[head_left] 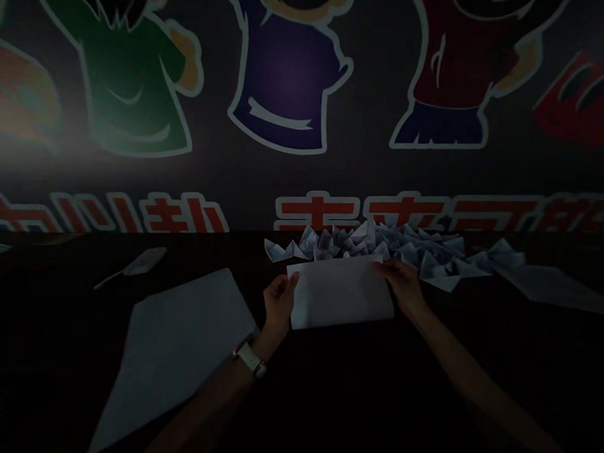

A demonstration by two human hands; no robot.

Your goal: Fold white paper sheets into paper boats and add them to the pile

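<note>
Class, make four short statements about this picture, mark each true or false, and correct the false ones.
1. The left hand and right hand hold one white sheet. True.
2. The pale wristband is on the right wrist. False: it is on the left wrist.
3. Folded paper shapes lie beyond the held sheet. True.
4. The wall is plain. False: it shows cartoon figures.

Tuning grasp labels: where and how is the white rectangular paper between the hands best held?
Probably a pinch near each upper corner, coming from the left and right sides. The white rectangular paper looks thin and wider than deep; the left hand and right hand pinch there, leaving the lower edge uncovered.
</note>
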